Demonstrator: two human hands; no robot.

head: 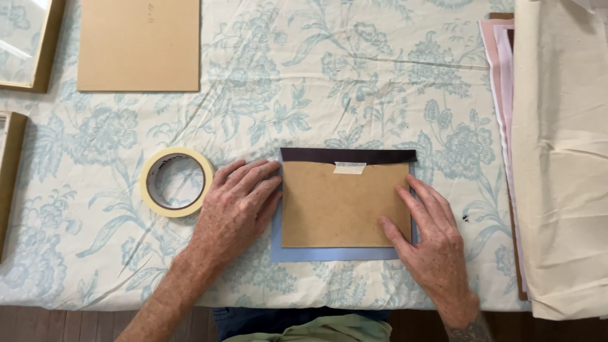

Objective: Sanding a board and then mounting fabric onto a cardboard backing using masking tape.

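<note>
Counter (354, 82) under floral cloth; folded cream fabric (563, 158) well off to my right hand's side. Large brown board (138, 44) far up and beyond my left hand. Small brown board (342, 206) lies between my hands on a blue sheet (329, 254), long axis left-to-right, dark fabric strip (348, 155) folded over its far edge and held by a tape piece (349, 168). Left hand (237, 206) flat and open, pressing the board's left edge; right hand (430, 237) flat and open on the right edge. Both equally near, gripping nothing. Masking tape roll (177, 182) just beside my left hand, outboard.
</note>
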